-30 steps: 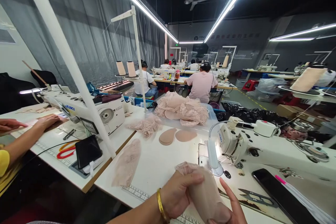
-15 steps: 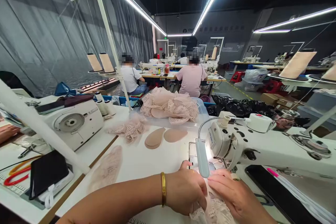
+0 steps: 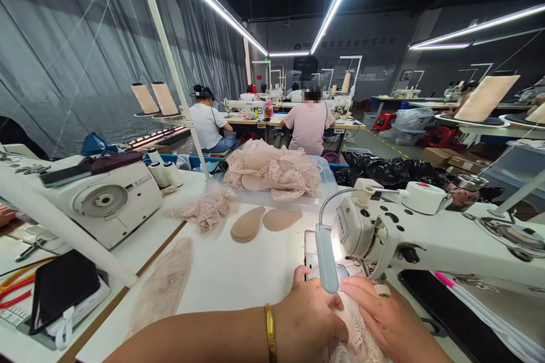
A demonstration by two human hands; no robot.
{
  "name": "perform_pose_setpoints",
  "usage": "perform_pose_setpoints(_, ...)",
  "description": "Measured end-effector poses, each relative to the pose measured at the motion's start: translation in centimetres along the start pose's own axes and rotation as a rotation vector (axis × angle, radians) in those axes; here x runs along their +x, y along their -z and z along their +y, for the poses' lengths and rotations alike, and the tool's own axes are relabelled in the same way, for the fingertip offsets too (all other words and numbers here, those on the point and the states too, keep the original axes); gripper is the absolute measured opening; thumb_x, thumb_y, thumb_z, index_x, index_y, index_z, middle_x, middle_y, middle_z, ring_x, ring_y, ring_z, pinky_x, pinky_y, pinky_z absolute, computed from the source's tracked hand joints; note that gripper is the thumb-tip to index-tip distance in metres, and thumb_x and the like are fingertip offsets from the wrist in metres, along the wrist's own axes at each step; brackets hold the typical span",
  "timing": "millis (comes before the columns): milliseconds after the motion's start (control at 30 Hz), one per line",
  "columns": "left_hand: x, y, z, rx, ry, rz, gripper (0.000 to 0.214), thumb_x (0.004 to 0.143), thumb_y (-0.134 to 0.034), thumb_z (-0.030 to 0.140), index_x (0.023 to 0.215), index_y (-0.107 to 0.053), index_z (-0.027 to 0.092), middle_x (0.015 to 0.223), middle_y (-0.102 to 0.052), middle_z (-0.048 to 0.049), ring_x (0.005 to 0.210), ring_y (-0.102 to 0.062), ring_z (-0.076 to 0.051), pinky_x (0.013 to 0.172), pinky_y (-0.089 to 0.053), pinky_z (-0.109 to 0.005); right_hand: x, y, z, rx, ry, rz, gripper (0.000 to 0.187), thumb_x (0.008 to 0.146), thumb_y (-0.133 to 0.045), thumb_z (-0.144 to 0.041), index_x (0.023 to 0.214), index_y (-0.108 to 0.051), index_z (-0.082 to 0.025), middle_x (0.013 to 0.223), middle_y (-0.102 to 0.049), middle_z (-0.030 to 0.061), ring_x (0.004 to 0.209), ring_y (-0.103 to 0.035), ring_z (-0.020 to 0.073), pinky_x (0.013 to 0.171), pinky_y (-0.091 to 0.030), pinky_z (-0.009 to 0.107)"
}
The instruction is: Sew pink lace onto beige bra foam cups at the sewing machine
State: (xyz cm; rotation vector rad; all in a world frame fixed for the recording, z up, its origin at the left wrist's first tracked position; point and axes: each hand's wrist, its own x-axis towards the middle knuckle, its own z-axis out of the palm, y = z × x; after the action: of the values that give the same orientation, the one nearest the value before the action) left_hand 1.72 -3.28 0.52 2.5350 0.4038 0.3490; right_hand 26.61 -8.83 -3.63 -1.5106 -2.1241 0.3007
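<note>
Beige lace fabric (image 3: 360,332) lies under the head of a white sewing machine (image 3: 355,232), between my two hands. My left hand (image 3: 313,315), with a gold bangle on the wrist, is closed on the fabric, its curled fingers gathering the lace. My right hand (image 3: 378,309) rests on the right side of the fabric, fingers stretched out flat toward the needle area. A grey lamp (image 3: 327,261) on a bendy neck hides the needle and part of the fingertips. Teardrop-shaped beige pads (image 3: 247,224) lie on the table beyond my left hand.
A clear plastic bin (image 3: 330,178) holds a heap of lace pieces (image 3: 272,167). One lace piece (image 3: 162,278) lies at the table's left. A second sewing machine (image 3: 110,198) and a phone (image 3: 63,289) are further left. Thread cones (image 3: 487,96) stand at right; two people sit ahead.
The view has shifted slightly to the right. My left hand has moved slightly right and nearer my right hand over the lace fabric. My right hand stays at the machine.
</note>
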Motion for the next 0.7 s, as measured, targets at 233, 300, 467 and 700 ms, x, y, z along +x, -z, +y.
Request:
perform_pose_setpoints(233,0.1,-1.6,-0.4,0.030,0.006,0.000,0.016,0.089,-0.069,0.033,0.099,-0.082,0.029,0.128,-0.066,-0.0101,0.102,-0.063,-0.030,0.099,-0.026,-0.057,-0.6,-0.5,0.3,-0.172,0.058,0.061,0.035,0.100,-0.051,-0.029,0.120,-0.078,-0.037,0.125,-0.079,-0.0004,0.094,-0.073,0.0249,0.079,-0.059,0.036)
perform_pose_setpoints(300,0.1,-1.7,-0.5,0.062,0.003,-0.054,0.022,0.094,-0.062,0.037,0.103,-0.081,0.029,0.132,-0.063,-0.0097,0.102,-0.063,-0.028,0.098,-0.028,-0.056,-0.7,-0.6,-0.1,-0.211,0.038,0.074,0.036,0.103,-0.046,-0.028,0.119,-0.077,-0.035,0.126,-0.078,0.0008,0.098,-0.072,0.0242,0.082,-0.059,0.037)
perform_pose_setpoints(467,0.3,-0.8,-0.2,0.090,0.021,-0.131,0.027,0.095,-0.056,0.038,0.103,-0.080,0.028,0.131,-0.061,-0.0101,0.108,-0.064,-0.028,0.097,-0.032,-0.055,-0.6,-0.3,-1.0,-0.308,0.039,0.050,0.039,0.104,-0.041,-0.025,0.116,-0.076,-0.035,0.119,-0.078,0.0028,0.100,-0.071,0.0247,0.080,-0.058,0.037)
perform_pose_setpoints(700,0.4,2.0,-0.3,0.189,-0.077,-0.180,0.026,0.087,-0.060,0.027,0.107,-0.077,0.026,0.120,-0.067,-0.0096,0.120,-0.061,-0.029,0.098,-0.033,-0.054,-0.6,0.2,0.0,-0.321,0.165,-0.007,0.038,0.100,-0.043,-0.017,0.114,-0.075,-0.033,0.113,-0.078,0.0036,0.091,-0.073,0.0216,0.075,-0.057,0.033)
